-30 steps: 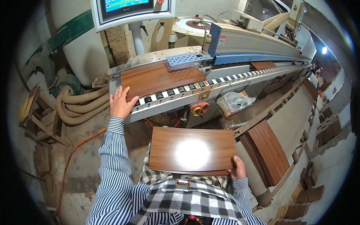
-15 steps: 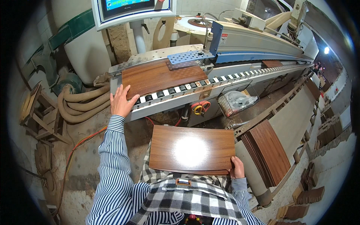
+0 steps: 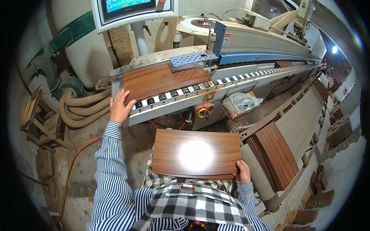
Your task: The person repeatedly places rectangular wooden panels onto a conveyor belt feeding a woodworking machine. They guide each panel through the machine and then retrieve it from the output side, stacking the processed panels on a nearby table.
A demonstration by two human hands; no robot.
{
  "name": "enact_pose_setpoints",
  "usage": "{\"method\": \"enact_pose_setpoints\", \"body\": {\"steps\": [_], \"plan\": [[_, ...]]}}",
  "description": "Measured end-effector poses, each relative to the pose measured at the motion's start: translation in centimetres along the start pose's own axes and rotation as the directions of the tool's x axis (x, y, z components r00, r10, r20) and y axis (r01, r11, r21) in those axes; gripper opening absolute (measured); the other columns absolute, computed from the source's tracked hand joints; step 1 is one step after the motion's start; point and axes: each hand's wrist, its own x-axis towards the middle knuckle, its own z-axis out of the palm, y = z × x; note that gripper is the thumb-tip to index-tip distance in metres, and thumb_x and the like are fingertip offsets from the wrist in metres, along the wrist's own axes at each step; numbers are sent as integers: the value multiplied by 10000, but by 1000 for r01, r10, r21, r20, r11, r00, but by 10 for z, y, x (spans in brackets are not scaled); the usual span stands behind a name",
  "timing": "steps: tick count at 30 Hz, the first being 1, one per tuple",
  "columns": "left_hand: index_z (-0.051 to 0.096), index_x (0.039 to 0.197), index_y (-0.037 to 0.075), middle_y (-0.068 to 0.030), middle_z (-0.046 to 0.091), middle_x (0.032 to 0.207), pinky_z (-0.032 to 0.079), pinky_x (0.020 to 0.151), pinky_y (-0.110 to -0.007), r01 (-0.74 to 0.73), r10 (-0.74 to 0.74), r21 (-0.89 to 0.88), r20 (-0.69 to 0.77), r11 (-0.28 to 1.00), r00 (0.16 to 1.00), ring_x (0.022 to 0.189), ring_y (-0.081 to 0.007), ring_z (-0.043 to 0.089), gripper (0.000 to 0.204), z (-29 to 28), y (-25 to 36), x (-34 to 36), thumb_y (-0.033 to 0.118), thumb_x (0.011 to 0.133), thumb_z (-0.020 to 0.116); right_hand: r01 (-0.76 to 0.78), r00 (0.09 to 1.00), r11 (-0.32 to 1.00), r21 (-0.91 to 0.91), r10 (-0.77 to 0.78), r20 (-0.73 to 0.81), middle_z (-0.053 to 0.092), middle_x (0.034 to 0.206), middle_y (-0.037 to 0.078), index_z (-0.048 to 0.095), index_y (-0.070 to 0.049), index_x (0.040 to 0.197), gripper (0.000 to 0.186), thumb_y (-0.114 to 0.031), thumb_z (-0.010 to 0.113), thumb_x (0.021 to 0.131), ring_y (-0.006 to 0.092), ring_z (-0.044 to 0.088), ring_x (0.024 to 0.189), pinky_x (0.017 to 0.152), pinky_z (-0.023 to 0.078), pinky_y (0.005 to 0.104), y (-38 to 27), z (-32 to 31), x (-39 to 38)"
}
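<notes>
Dusty workshop floor, long edge-banding machine (image 3: 246,42) with a roller feed track (image 3: 185,92) running across the upper half; touchscreen panel (image 3: 133,11) above the machine's infeed end. Wood-grain panel (image 3: 163,79) lies flat on the machine's infeed, just behind the roller track, its far corner under the blue perforated plate (image 3: 191,58). Left hand (image 3: 120,107) sits at the near-left corner of that panel, fingers spread flat, pressing rather than gripping: no closed grip there. Versus a second ago the hand and panel have barely shifted; the panel looks not yet carried into the machine, so feeding seems just started. Second wood-grain panel (image 3: 196,154) is held level in front of the apron, well short of the machine; right hand (image 3: 243,173) has a closed grip on its near-right corner, thumb on top, unchanged from earlier. Stack of matching panels (image 3: 275,154) leans to the right of the held one, beside the return rail (image 3: 300,115). Coiled dust hoses (image 3: 77,111) left of the machine.
</notes>
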Motion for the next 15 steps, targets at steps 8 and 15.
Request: {"method": "enact_pose_setpoints", "body": {"steps": [8,15], "plan": [[506,1303,80,-170,414,1412,139,1115,-498,-17,17,-21,0,1000,1000,1335,-313,343,581,-1,-2,-1,439,852,582,5,1000,1000,17,-5,9,633,932,35,559,-40,1064,209,-194,506,934,133,635,767,594,547,268,2,-2,1],[496,1313,86,-167,416,1411,137,1115,-507,10,-10,-12,26,1000,1000,1337,-317,338,588,-2,-1,1,442,853,581,-3,1000,1000,21,3,9,633,945,37,558,-38,1066,206,-184,502,933,133,635,789,614,554,275,0,-1,-1]]}}
